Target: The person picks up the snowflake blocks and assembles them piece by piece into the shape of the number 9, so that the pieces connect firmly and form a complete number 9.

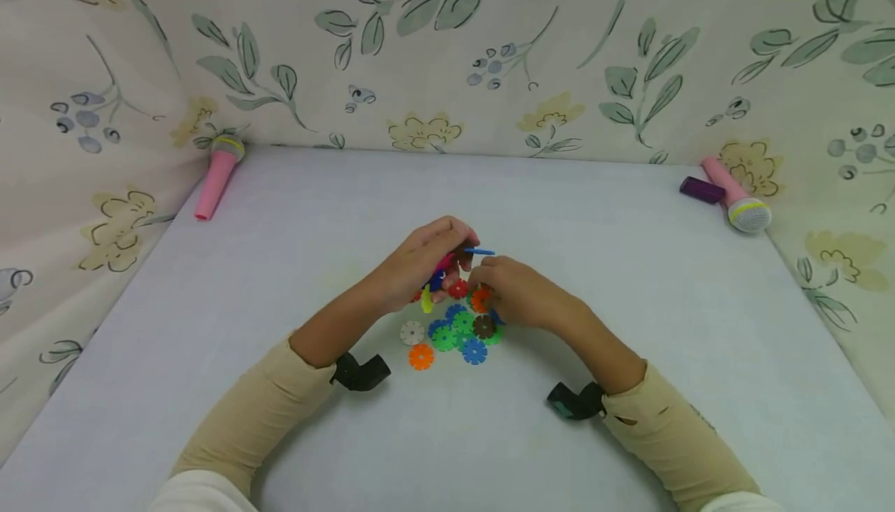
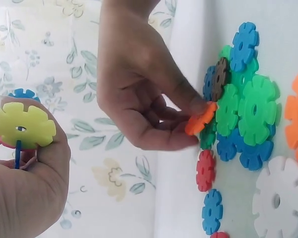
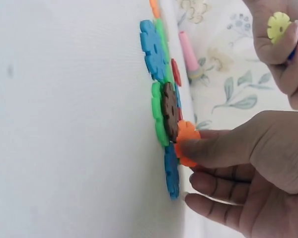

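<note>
Pinching an orange notched disc (image 2: 202, 118) beside loose discs (image 1: 464, 322), the right hand (image 1: 517, 292) leaves some notches exposed; the left hand (image 1: 423, 262) grips a yellow-and-blue disc cluster (image 2: 37, 124), seemingly to steady it.

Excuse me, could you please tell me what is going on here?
A person is handling small notched discs at a white table. The left hand holds a cluster of discs, including a yellow disc, while the right hand pinches an orange disc beside the loose pile. Toward the back, a pink microphone lies at the left and a second microphone at the right.
</note>
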The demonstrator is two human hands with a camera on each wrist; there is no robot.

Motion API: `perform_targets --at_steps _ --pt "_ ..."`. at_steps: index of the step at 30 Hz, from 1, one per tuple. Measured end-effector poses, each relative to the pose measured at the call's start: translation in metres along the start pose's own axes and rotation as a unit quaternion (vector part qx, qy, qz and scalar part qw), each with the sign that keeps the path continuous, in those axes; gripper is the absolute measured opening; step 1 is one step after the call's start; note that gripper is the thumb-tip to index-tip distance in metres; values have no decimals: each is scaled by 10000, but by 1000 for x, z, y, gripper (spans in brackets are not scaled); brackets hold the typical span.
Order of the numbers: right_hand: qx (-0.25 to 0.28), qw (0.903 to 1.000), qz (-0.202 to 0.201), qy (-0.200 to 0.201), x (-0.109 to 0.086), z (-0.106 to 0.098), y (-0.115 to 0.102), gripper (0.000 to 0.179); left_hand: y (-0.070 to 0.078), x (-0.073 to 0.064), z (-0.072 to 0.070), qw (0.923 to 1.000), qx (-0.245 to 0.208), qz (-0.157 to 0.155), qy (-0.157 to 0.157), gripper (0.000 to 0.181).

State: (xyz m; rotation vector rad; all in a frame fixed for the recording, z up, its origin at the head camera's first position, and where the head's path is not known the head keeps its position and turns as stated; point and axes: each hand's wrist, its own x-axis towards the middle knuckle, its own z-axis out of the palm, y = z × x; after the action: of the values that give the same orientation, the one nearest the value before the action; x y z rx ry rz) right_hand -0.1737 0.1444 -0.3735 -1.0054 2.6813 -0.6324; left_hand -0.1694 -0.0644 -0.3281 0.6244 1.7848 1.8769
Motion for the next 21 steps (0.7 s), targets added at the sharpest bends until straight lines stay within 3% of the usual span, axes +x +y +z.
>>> perform_targets --at_steps 4,7,9,15,18,21 --pt "617 9981 -34 34 -4 -10 3 12 -1 0 -2 9998 115 -12 146 26" --pt "1439 9889 -170 338 -11 -24 5 10 1 1 -5 9994 233 -57 267 27" --pt "2010 9767 -295 694 -16 -34 3 11 2 3 -7 9991 238 -131 337 30" --pt "3363 9265 -422 1633 -28 -55 -11 19 4 5 -9 9982 -126 -370 444 31" --pt "3696 9121 -416 1725 -29 -57 -16 21 4 4 -10 9979 -201 -449 419 31" --pt "3838 9056 -365 1769 -29 -56 -18 21 5 3 -9 9978 -117 -519 392 31"
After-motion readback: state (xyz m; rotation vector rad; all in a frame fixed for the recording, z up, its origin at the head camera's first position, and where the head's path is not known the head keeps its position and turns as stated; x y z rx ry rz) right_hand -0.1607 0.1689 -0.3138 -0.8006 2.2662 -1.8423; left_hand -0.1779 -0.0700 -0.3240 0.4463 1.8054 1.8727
